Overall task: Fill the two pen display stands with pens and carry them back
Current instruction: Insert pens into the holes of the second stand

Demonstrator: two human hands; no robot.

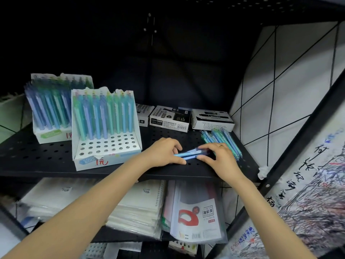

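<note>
You can read "COLOR BLOCK" and a red handwritten "1元" on the near pen stand (104, 161); the far stand (54, 134) shows "1元" too; the middle black box (169, 116) says "PERMANENT MARKER".

Right hand (218, 157) covers one end of the few pens (188, 154) both hands grip, so the count's unclear. Front stand (106, 154) hides part of the rear stand (50, 135). Box (169, 118) print is too small to read.
</note>
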